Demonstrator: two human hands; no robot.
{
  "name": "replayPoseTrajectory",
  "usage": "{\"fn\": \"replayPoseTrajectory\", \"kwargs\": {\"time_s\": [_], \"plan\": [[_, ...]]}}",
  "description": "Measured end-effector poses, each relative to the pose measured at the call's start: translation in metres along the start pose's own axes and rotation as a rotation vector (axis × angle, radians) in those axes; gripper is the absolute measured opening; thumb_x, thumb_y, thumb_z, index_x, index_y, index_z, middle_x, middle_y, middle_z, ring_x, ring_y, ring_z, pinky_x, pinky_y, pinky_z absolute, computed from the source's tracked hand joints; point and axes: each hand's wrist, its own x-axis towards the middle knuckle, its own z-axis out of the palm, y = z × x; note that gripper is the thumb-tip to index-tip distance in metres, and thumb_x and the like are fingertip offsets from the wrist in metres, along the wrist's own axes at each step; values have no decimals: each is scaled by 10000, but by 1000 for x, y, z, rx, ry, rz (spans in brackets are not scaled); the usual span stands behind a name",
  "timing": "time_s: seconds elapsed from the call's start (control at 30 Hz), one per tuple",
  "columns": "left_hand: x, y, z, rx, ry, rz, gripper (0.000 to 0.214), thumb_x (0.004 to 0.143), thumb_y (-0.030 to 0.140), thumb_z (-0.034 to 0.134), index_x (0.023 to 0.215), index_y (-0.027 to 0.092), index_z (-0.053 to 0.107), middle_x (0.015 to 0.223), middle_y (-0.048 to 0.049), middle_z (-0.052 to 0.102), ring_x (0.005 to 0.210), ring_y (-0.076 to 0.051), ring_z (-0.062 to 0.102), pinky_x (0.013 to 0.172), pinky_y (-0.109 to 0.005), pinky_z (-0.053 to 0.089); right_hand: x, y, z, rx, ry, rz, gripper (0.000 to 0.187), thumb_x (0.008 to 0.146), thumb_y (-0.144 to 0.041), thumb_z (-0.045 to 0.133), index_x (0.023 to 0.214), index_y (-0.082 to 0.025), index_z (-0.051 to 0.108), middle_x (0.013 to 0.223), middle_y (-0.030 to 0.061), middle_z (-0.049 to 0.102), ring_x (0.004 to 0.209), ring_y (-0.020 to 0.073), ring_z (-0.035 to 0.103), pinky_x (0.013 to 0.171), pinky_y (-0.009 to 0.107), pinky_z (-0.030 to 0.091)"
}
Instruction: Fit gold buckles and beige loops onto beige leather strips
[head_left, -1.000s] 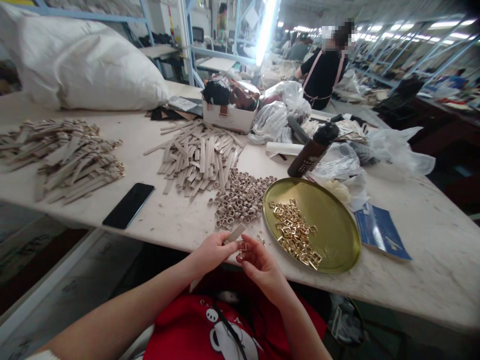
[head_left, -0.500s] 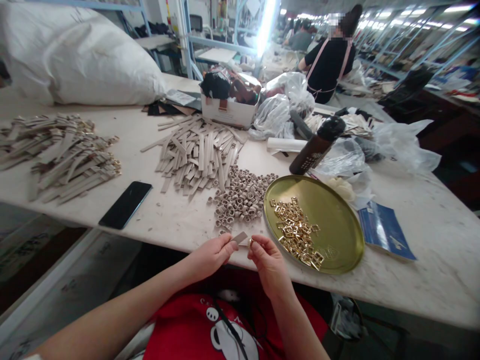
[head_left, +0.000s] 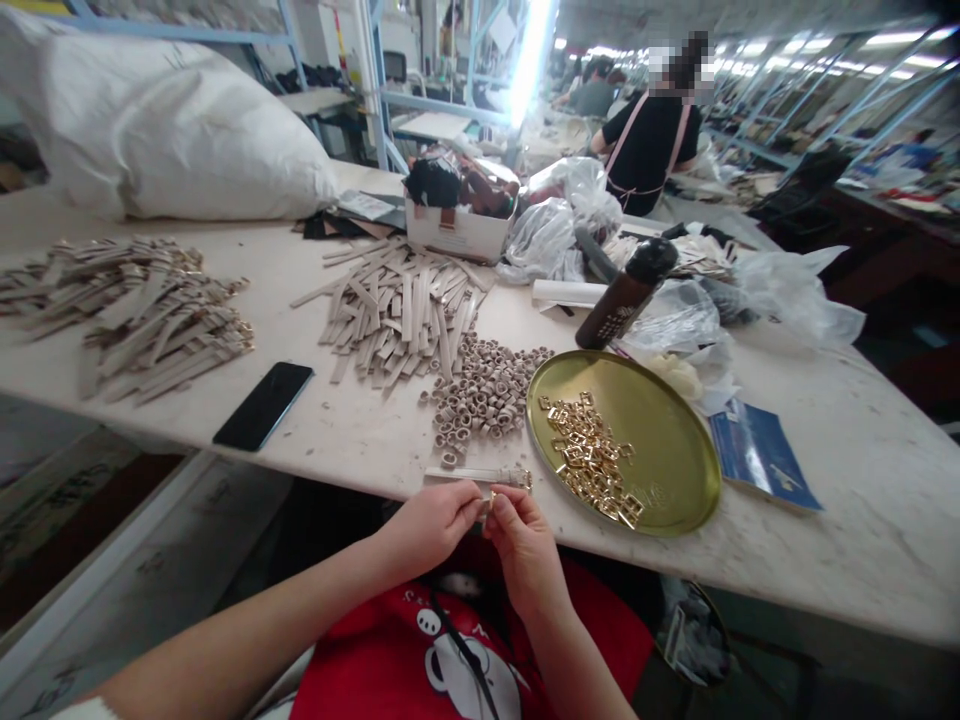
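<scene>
My left hand (head_left: 448, 518) is closed, pinching a short grey leather strap that mostly hides behind its fingers. Right beside it, my right hand (head_left: 519, 540) pinches a small gold buckle (head_left: 489, 500) against the strap's end; whether the strap passes through it I cannot tell. Just beyond both hands, a grey strap (head_left: 474, 475) lies flat near the table edge, with gold metal at its right end. Small leather loops (head_left: 484, 395) are heaped past it. To the right, a round gold-coloured tray (head_left: 675, 440) holds a pile of gold buckles (head_left: 589, 450).
Loose straps (head_left: 405, 315) lie beyond the loops, and buckled straps (head_left: 150, 310) at the left. A phone (head_left: 264, 405), a dark bottle (head_left: 626, 295), a blue booklet (head_left: 761, 455), a filled box (head_left: 457, 230) and a large white sack (head_left: 172, 130) share the table (head_left: 360, 440). Someone works further back.
Both hands have drawn lower and closer together, bringing the strap and buckle together. The strap lying at the table edge now shows clearly beyond them. My view has shifted slightly.
</scene>
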Motion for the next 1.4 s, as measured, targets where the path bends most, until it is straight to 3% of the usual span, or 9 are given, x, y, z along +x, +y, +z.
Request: {"fn": "replayPoseTrajectory", "kwargs": {"time_s": [0.13, 0.3, 0.53, 0.67, 0.83, 1.03, 1.23, 1.4], "plan": [[-8, 1, 6, 72, 59, 31, 282, 893, 293, 321, 747, 175, 530, 756, -27, 583, 708, -147, 517, 650, -229, 367, -6, 0, 7, 178, 17, 89, 191, 634, -300, 733, 754, -196, 628, 633, -47, 574, 512, 43, 489, 504, 154, 430], [-14, 3, 8, 101, 121, 30, 310, 902, 310, 301, 779, 174, 550, 766, -34, 591, 713, -149, 525, 657, -236, 378, -8, 0, 11, 216, -4, 80, 196, 626, -308, 740, 737, -197, 624, 622, -50, 568, 532, 50, 511, 510, 147, 446], [-18, -1, 17, -49, 229, 26, 308, 907, 311, 302, 793, 164, 548, 729, -21, 583, 677, -131, 525, 642, -224, 393, -10, -3, 18, 250, -30, 43, 212, 614, -325, 747, 738, -200, 628, 614, -56, 579, 519, 47, 511, 509, 142, 457], [-14, -2, 20, -54, 267, 53, 280, 902, 304, 315, 848, 168, 554, 782, -26, 597, 720, -136, 535, 681, -234, 402, -11, -2, 21, 314, -24, 132, 230, 590, -318, 764, 740, -203, 633, 699, -51, 621, 593, 44, 553, 555, 128, 466], [-5, -1, 13, -146, 186, -30, 266, 893, 319, 321, 860, 164, 534, 749, -18, 583, 686, -132, 531, 637, -230, 408, -6, -1, 12, 73, -33, -28, 159, 677, -286, 707, 791, -202, 634, 737, -35, 637, 615, 64, 554, 588, 172, 461], [2, -8, 6, -455, -66, -183, 206, 824, 336, 439, 866, 146, 508, 662, 25, 529, 511, -80, 460, 465, -181, 363, 11, -6, -2, 100, 44, 2, 161, 658, -272, 716, 752, -215, 599, 697, -59, 615, 546, 51, 521, 547, 174, 440], [12, -13, 6, -540, -72, -188, 208, 807, 342, 446, 820, 142, 502, 663, 23, 509, 521, -72, 428, 445, -167, 345, 10, 2, -1, -120, -73, -51, 121, 744, -290, 637, 802, -203, 574, 685, -44, 580, 610, 92, 523, 604, 220, 433], [13, -14, 6, -522, -74, -250, 148, 770, 283, 451, 782, 145, 502, 653, 23, 519, 514, -74, 447, 456, -174, 364, 10, 0, -1, -103, -121, -9, 124, 757, -292, 614, 815, -200, 555, 708, -36, 577, 618, 100, 522, 621, 234, 430]]}}
